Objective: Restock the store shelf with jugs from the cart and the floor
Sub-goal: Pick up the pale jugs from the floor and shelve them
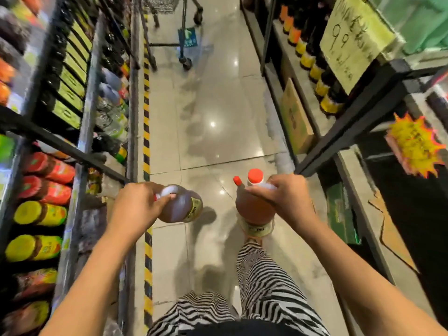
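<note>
Left hand (pixel 135 204): grips tilted amber plastic jug (pixel 181 206) by its handle.
Right hand (pixel 286 197): grips upright red-capped amber plastic jug (pixel 254 209).
Risk: tilted amber plastic jug could slip; the hold looks thin, perhaps only from blur.

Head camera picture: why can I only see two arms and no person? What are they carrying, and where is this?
The camera sits on a person's head and looks down, so you see only their arms and striped trousers. The wide lens bends the edges, which is why the shelves seem to lean.

This is a shop aisle with a shiny tiled floor. Shelves full of bottles stand on both sides, and the wheels of a cart show at the far end.

The left hand grips the tipped jug, full of brown liquid, by its white handle. The right hand holds the upright jug by its top, under a red cap. A second red cap shows beside it; I cannot tell whether it belongs to another jug. Both jugs look lifted off the floor.
</note>
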Motion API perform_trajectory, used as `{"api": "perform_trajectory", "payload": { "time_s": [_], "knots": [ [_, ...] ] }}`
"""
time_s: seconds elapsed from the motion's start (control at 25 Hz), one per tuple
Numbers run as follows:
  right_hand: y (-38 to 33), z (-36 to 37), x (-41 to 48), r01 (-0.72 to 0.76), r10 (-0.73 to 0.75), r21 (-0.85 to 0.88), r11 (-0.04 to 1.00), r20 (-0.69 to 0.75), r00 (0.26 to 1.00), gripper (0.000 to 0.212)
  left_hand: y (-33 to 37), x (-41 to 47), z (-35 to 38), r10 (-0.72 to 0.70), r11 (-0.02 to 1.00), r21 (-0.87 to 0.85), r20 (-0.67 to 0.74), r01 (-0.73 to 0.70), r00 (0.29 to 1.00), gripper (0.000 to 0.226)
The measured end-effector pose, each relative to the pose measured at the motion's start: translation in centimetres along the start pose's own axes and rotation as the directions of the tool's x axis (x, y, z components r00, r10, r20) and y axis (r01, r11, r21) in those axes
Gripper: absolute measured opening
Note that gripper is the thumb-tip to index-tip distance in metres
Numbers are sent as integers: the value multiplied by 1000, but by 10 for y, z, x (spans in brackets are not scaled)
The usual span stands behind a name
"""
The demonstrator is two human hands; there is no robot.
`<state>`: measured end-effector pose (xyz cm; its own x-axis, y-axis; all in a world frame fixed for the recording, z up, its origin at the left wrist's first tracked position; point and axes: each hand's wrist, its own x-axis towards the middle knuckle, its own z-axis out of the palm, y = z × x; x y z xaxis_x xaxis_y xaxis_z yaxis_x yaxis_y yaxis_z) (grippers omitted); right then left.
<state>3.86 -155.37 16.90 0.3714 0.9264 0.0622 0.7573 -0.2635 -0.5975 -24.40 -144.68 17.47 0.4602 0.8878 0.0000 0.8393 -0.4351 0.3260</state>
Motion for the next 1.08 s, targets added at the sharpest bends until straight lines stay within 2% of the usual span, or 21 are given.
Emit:
{"api": "perform_trajectory", "payload": {
  "time_s": [0.08,0.2,0.4,0.56,0.76,0.92,1.08],
  "knots": [
    [-1,0,54,77,-78,33,997,33,996,65,3,27,-7,-87,996,-29,-61,85,994,49],
    [-11,-1,138,146,-159,99,984,134,978,67,9,70,-27,-229,971,-100,-139,217,963,32],
    [-43,20,249,230,-255,139,963,204,945,68,-13,132,-50,-378,924,-140,-209,355,902,59],
    [-83,47,336,335,-369,177,925,219,903,67,-47,182,-69,-452,891,-168,-245,422,858,39],
    [-149,73,436,368,-421,247,897,218,880,60,-100,244,-98,-516,857,-166,-278,489,810,50],
    [-193,90,510,344,-409,276,897,226,884,58,-136,301,-123,-544,838,-165,-296,519,785,37],
    [-214,125,580,374,-458,295,879,306,835,68,-171,355,-135,-608,794,-169,-265,585,748,36]
  ]
}}
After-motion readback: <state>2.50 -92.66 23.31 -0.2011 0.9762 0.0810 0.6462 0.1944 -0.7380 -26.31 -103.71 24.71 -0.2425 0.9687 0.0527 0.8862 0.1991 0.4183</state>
